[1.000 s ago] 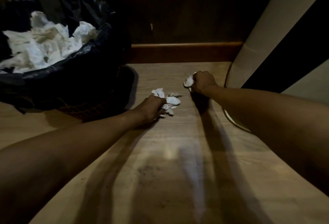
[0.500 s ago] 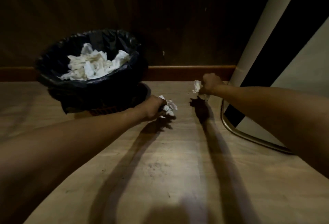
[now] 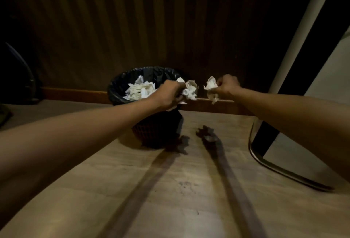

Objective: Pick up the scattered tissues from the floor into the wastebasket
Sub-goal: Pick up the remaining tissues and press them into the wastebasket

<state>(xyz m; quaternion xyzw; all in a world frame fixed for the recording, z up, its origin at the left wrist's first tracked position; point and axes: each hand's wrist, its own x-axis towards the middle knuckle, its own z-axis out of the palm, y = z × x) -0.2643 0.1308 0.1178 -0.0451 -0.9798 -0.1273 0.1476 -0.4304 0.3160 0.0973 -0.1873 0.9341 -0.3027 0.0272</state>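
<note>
The wastebasket (image 3: pixel 145 86), standing against the back edge of the floor (image 3: pixel 170 190), is already holding a heap of white tissues, and no loose tissue is showing on the visible floor, so the task is looking nearly done. The left hand (image 3: pixel 168 95) is closing around a crumpled bunch of tissues (image 3: pixel 189 91) just over the wastebasket's right rim. The right hand (image 3: pixel 226 85) is clenching another tissue wad (image 3: pixel 212 88), raised in the air beside it and still short of the rim
</note>
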